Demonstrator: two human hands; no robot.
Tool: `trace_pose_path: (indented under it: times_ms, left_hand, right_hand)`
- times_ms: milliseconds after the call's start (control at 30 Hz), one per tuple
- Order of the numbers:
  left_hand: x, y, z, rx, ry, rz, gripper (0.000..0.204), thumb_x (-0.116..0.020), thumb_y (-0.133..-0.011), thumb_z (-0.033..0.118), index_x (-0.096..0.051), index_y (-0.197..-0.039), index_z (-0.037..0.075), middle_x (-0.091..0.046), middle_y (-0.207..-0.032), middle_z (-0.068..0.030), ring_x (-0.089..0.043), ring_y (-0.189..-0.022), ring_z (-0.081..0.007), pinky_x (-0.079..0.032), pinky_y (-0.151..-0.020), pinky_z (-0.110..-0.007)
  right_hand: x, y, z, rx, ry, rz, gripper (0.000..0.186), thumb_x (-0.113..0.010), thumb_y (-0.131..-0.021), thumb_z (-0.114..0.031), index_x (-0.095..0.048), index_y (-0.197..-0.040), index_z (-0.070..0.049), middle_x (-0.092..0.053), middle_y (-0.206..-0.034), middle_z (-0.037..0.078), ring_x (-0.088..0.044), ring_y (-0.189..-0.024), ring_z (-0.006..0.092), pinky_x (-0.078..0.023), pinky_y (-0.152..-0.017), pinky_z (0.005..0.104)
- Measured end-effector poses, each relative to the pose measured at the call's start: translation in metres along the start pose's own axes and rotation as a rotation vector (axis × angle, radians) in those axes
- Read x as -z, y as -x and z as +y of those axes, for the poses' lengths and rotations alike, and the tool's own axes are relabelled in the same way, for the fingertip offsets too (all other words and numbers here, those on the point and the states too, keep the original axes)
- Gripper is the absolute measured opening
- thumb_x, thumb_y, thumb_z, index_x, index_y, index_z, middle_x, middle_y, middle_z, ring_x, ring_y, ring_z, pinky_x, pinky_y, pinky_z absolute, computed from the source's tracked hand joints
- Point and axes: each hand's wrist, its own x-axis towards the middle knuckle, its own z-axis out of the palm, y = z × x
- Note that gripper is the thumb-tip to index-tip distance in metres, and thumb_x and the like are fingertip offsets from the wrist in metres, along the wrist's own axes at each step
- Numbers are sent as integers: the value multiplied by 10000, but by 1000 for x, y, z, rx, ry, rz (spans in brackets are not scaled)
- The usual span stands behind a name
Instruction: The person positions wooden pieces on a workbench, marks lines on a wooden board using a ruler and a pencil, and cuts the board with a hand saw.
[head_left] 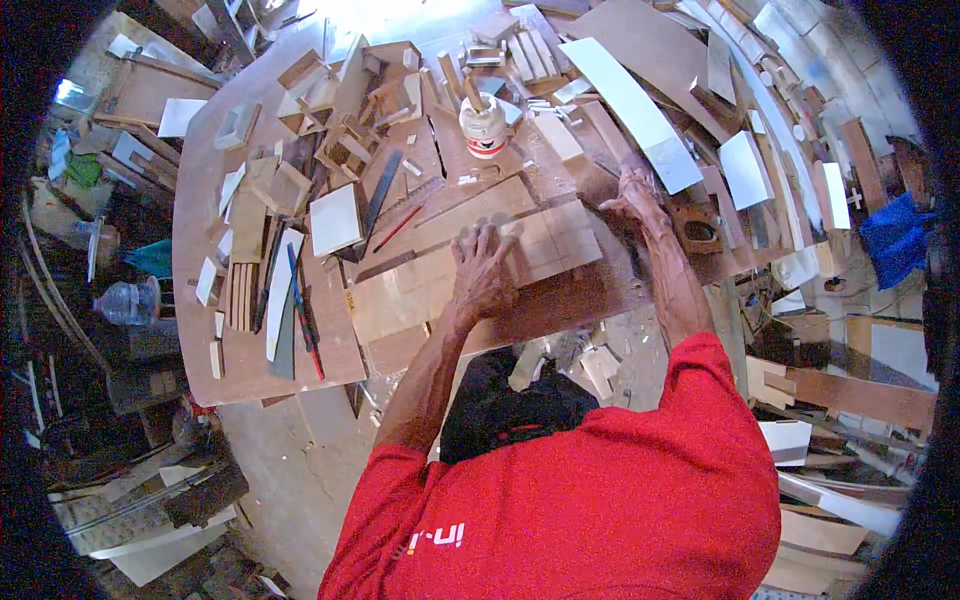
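Note:
My left hand (485, 262) lies with its fingers spread on a pale wooden board (400, 297) near the table's front edge. Pencil-like lines and darker patches mark the wood, and a second thin panel (490, 208) lies along its far side. Farther right, my right hand (640, 203) hovers over or touches the tabletop beside a dark flat piece (597, 184). Its fingers are bent and apart, and I see nothing held in them. Next to my right wrist sits a wooden block with an oval hole (697, 230), perhaps a hand plane.
A white glue tub (484, 128) with sticks in it stands mid-table. A red pencil (397, 228), a dark ruler (383, 188) and a cream square block (336, 220) lie to the left. Small wooden boxes (348, 147) crowd the far left; a long white strip (635, 112) lies far right.

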Motion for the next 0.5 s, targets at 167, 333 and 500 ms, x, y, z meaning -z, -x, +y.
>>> trace_pose_path:
  times_ms: [167, 333, 500]
  left_hand:
    - [-2, -1, -3, 8, -10, -36, 804, -674, -728, 299, -394, -1473, 190, -250, -1550, -232, -194, -1451, -457, -121, -1120, -715]
    - [-6, -1, -8, -8, -5, -48, 836, -711, -715, 343, -393, -1474, 193, -254, -1552, -227, -194, -1452, -454, -113, -1133, -695]
    - [-9, -2, -6, -5, 13, 28, 890, -790, -598, 325, -452, -1414, 213, -298, -1526, -208, -202, -1451, -437, -145, -1122, -698]
  right_hand:
    - [21, 1, 2, 47, -204, -171, 892, -859, -621, -586, -548, -1196, 21, -662, -1057, 248, -651, -956, 397, -531, -805, 483]
    - [18, -15, -11, 51, -692, 71, 491, -750, -826, -397, -602, -1026, 26, -659, -921, 230, -645, -831, 342, -517, -734, 458]
    - [6, -57, -55, -13, -639, 378, 477, -696, -857, -413, -631, -1046, 20, -647, -929, 249, -641, -872, 376, -518, -781, 478]
